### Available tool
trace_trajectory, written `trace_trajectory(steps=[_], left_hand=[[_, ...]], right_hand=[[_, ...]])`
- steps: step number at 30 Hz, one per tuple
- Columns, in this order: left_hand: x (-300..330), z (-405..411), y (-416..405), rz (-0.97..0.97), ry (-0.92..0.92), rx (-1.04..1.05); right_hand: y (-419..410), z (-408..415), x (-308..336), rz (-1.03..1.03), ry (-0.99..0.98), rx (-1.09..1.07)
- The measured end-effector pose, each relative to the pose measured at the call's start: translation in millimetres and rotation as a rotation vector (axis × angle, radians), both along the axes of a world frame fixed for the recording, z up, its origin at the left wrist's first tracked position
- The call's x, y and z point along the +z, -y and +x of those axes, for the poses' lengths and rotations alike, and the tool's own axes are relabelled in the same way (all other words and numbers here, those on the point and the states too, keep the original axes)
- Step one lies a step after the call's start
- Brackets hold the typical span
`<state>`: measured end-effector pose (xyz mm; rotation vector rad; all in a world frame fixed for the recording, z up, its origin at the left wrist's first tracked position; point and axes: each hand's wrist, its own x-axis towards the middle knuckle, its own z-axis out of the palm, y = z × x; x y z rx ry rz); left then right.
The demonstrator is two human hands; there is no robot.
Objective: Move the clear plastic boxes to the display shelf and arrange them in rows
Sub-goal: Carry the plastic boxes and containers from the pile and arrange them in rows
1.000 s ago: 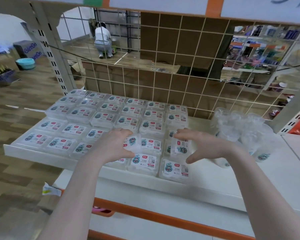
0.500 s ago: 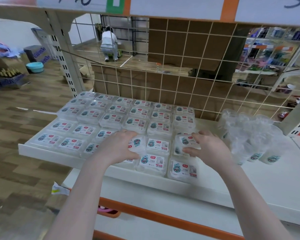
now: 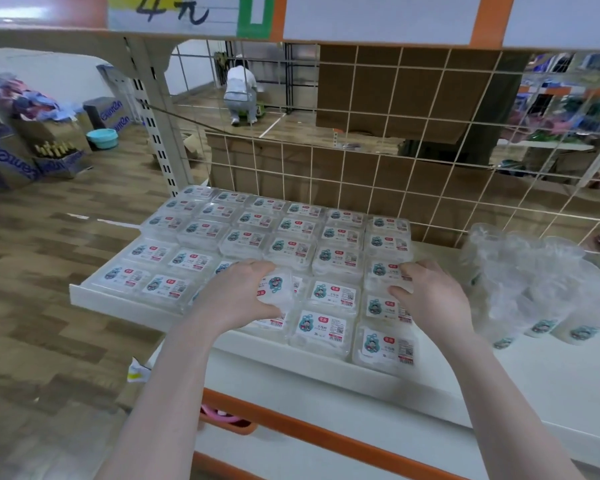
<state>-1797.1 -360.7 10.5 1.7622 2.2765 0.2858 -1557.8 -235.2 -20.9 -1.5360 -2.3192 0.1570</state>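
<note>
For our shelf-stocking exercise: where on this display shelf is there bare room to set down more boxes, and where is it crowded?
Bare white shelf shows between the rightmost column of clear boxes and the bagged cups, and in front of those cups. The left part is packed edge to edge. Both hands, left hand and right hand, work its near rows.
</note>
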Motion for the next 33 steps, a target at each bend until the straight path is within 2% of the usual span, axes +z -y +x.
trace_trajectory(steps=[12, 21, 25, 33], left_hand=[[-5.2, 3.5, 15.3, 0.007, 0.0, 0.164], [-2.2, 11.7, 30.3, 0.024, 0.012, 0.296], [3.7, 6.2, 37.9, 0.011, -0.004, 0.311], [14.4, -36.0, 60.6, 0.09, -0.001, 0.336]], right_hand=[[-19.0, 7.6, -16.5, 0.034, -0.126, 0.102], [-25.1, 7.0, -26.7, 0.287, -0.239, 0.219], [-11.9, -5.9, -21.6, 0.331, -0.317, 0.255], [27.3, -63.6, -19.3, 0.364, -0.321, 0.316]])
